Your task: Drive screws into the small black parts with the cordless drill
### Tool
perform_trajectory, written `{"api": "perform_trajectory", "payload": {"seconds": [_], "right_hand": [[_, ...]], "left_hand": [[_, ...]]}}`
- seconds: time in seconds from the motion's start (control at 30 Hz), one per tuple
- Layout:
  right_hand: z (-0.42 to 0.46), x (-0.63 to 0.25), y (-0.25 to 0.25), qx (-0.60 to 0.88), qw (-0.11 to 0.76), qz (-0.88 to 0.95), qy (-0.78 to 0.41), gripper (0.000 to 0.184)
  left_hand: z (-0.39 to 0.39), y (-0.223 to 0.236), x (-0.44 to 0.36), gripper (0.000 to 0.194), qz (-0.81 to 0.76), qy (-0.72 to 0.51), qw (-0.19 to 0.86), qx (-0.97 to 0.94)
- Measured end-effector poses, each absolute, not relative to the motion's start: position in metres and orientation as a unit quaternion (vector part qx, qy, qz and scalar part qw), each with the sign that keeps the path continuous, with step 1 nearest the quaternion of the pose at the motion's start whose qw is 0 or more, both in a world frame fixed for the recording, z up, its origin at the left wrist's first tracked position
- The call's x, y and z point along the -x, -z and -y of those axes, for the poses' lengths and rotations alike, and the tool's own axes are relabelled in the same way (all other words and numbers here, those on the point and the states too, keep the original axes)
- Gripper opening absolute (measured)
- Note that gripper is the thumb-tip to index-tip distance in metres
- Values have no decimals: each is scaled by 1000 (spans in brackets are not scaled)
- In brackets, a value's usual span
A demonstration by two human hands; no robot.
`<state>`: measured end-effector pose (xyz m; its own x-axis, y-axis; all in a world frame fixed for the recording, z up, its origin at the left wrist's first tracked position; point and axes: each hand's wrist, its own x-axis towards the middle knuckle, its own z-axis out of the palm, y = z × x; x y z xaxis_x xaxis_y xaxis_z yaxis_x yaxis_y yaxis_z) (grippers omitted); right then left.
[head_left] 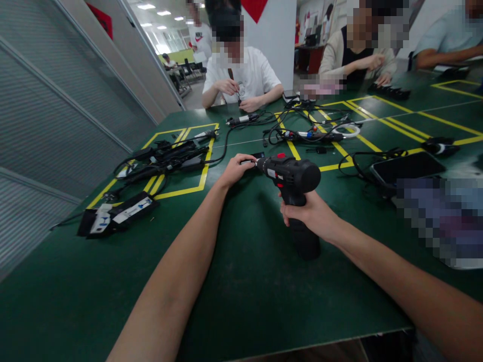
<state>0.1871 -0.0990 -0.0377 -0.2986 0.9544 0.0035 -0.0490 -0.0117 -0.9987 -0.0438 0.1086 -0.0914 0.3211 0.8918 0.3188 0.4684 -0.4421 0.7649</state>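
My right hand (304, 213) is wrapped round the grip of a black cordless drill (289, 173) with red accents. The drill is held above the green table, its chuck pointing away and to the left. At the chuck's front end, my left hand (237, 170) has its thumb and fingers closed on a small black part (258, 155). Fingers hide most of that part, and the drill's tip lies right against it, so I cannot tell exactly how they meet.
Black corded tools (169, 156) lie in a yellow-taped area at left, near a black pouch (116, 213). Cables and a slim corded tool (313, 136) lie farther back. At right is a phone-like black slab (407, 167). People sit across the green table (241, 301).
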Motion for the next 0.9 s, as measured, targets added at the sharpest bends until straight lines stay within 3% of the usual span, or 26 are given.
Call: {"api": "perform_trajectory", "payload": {"seconds": [0.57,0.9], "right_hand": [[99,-189,38,415,420,578,-563,6],[100,-189,38,426,418,578,-556,11]], "left_hand": [[-106,89,43,27,-455,-371,280,-759],[-104,87,40,28,-465,-367,283,-754]]}}
